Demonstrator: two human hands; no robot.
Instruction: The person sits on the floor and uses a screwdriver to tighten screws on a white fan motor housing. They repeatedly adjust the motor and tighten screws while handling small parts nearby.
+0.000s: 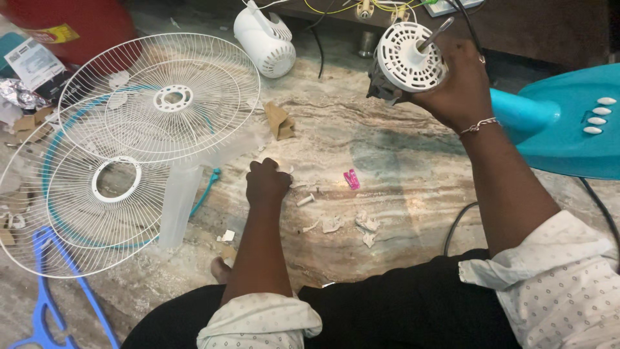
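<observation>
My right hand [460,83] grips a white vented fan motor [405,59] with a metal shaft sticking up, held above the floor at the upper middle. My left hand [266,181] rests as a closed fist on the marble floor [400,161], beside a small white part [305,200] and scraps. Whether the fist holds anything is hidden. A small pink clip [351,179] lies just right of it.
Two white wire fan grilles [161,97] [97,194] with a clear blade lie at left. A white motor cover [265,40] stands at the top. A teal fan base [568,123] with buttons sits at right. Cardboard pieces [279,120], blue bars [45,304], a black cable [455,223].
</observation>
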